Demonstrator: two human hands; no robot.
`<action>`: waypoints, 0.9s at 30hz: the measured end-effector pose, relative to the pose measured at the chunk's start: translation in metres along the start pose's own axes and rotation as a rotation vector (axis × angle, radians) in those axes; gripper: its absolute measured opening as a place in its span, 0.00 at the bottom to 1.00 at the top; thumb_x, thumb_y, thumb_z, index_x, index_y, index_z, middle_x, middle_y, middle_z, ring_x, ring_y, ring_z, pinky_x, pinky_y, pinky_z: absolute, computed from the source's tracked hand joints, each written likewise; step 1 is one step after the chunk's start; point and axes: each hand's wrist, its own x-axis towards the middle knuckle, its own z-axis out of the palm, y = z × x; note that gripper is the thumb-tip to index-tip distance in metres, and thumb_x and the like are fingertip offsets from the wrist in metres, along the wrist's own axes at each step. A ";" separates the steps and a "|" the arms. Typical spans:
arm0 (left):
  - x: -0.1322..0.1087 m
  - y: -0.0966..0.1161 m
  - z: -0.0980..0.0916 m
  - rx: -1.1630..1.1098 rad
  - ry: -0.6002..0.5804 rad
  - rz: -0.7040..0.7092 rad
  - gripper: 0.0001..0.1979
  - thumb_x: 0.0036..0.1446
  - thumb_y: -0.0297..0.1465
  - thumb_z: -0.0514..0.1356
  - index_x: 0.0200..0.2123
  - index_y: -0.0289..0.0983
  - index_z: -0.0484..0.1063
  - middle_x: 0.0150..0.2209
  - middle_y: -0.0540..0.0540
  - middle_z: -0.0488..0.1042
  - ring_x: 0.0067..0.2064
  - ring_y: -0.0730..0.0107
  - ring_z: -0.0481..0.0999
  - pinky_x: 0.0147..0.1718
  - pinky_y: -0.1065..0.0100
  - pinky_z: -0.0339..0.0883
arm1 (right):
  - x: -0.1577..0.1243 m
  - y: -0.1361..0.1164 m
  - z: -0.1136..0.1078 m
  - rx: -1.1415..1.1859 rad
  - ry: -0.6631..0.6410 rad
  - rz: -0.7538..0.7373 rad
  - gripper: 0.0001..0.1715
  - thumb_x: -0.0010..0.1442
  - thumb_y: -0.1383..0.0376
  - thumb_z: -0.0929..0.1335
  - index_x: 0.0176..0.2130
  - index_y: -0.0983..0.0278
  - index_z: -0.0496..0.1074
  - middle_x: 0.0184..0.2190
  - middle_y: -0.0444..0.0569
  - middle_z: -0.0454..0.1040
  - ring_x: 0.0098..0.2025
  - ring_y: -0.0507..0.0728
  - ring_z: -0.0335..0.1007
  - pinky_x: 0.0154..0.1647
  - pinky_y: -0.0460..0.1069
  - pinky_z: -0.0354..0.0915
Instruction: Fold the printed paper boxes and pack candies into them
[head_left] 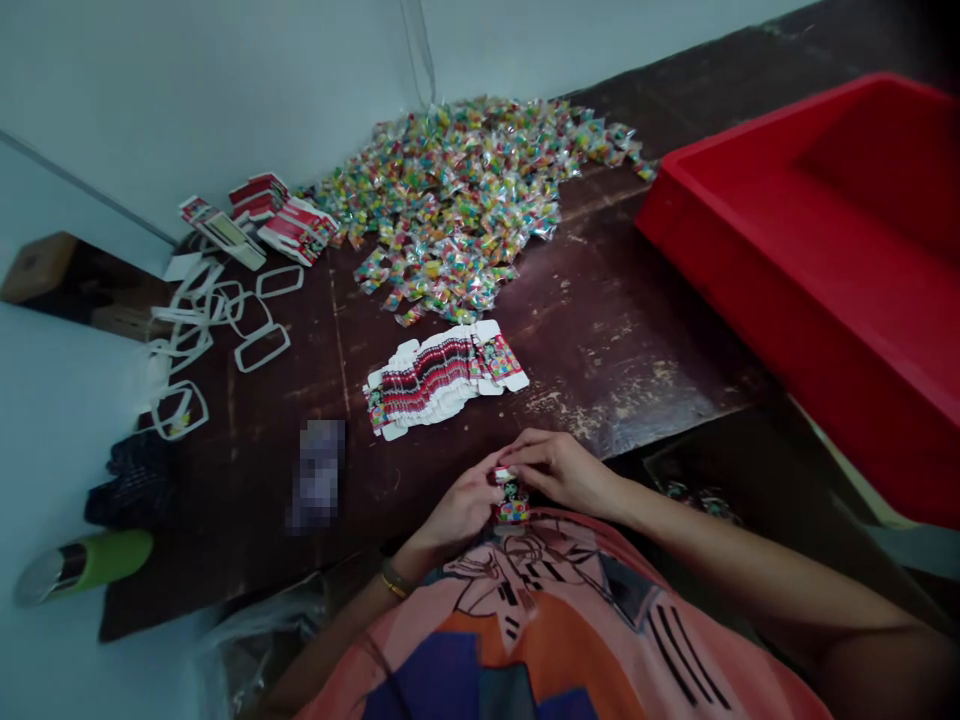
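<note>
Both hands meet just above my lap, at the near edge of the dark wooden table (600,330). My left hand (457,510) and my right hand (559,470) are each closed in a pinch on one small colourful printed carton (511,500), held upright between them. A fanned stack of flat red, white and black carton blanks (442,380) lies on the table just beyond my hands. Farther back spreads a large heap of small bright candy packets (465,190).
A big red plastic tray (817,250) stands at the right. Several white card cut-out frames (225,320) and more stacked cartons (277,215) lie at the back left. A green bottle (86,565) and a dark cloth (131,480) sit at the near left.
</note>
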 end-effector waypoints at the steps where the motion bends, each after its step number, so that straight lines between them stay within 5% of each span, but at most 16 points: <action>1: 0.000 -0.003 -0.003 0.025 -0.014 0.005 0.33 0.45 0.24 0.61 0.57 0.38 0.64 0.52 0.41 0.71 0.48 0.60 0.73 0.49 0.60 0.62 | -0.004 0.001 -0.001 -0.047 -0.038 -0.051 0.17 0.64 0.66 0.62 0.50 0.62 0.74 0.43 0.53 0.72 0.44 0.55 0.69 0.45 0.49 0.66; 6: 0.001 -0.008 -0.010 0.214 -0.001 0.032 0.34 0.47 0.25 0.63 0.60 0.40 0.60 0.51 0.41 0.71 0.49 0.59 0.72 0.50 0.60 0.61 | -0.007 -0.002 -0.013 -0.296 -0.216 -0.241 0.19 0.62 0.63 0.64 0.52 0.65 0.72 0.44 0.56 0.73 0.47 0.59 0.67 0.49 0.54 0.64; 9: 0.002 0.003 -0.007 0.497 0.110 0.169 0.35 0.47 0.25 0.62 0.61 0.39 0.59 0.47 0.43 0.72 0.47 0.64 0.70 0.48 0.65 0.61 | 0.034 0.011 -0.042 -0.296 -0.289 -0.310 0.13 0.63 0.63 0.64 0.44 0.63 0.76 0.40 0.52 0.75 0.43 0.55 0.70 0.47 0.49 0.65; 12: -0.003 0.024 -0.006 0.800 0.217 0.242 0.34 0.46 0.23 0.61 0.59 0.39 0.62 0.38 0.48 0.71 0.39 0.69 0.70 0.43 0.68 0.62 | 0.106 0.037 -0.091 -0.510 0.057 -0.150 0.15 0.65 0.63 0.63 0.39 0.67 0.77 0.42 0.52 0.76 0.45 0.54 0.69 0.47 0.47 0.63; 14: -0.011 0.041 -0.008 1.002 0.214 0.211 0.31 0.44 0.23 0.60 0.55 0.40 0.68 0.38 0.48 0.71 0.39 0.68 0.69 0.43 0.68 0.61 | 0.150 0.055 -0.123 -0.668 0.309 -0.023 0.20 0.65 0.62 0.61 0.46 0.73 0.73 0.50 0.58 0.71 0.52 0.58 0.65 0.52 0.51 0.59; 17: -0.030 0.066 -0.016 1.247 0.159 0.072 0.20 0.43 0.24 0.61 0.43 0.39 0.76 0.38 0.47 0.72 0.41 0.64 0.69 0.44 0.66 0.60 | 0.183 0.080 -0.148 -0.737 0.388 0.023 0.23 0.65 0.62 0.60 0.52 0.76 0.68 0.55 0.62 0.67 0.57 0.60 0.60 0.55 0.54 0.54; 21: -0.052 0.077 -0.026 1.128 0.152 -0.023 0.11 0.46 0.30 0.62 0.36 0.36 0.72 0.32 0.51 0.71 0.36 0.67 0.69 0.37 0.69 0.62 | 0.150 0.104 -0.132 -0.765 0.425 0.059 0.24 0.63 0.65 0.64 0.57 0.70 0.64 0.55 0.61 0.69 0.57 0.63 0.60 0.58 0.59 0.51; 27: -0.026 0.049 -0.025 0.505 0.047 0.008 0.18 0.56 0.36 0.57 0.49 0.39 0.64 0.44 0.42 0.70 0.37 0.65 0.74 0.28 0.69 0.68 | 0.018 0.106 -0.062 -0.774 0.480 0.127 0.23 0.64 0.63 0.61 0.58 0.63 0.63 0.53 0.56 0.69 0.56 0.64 0.60 0.55 0.61 0.54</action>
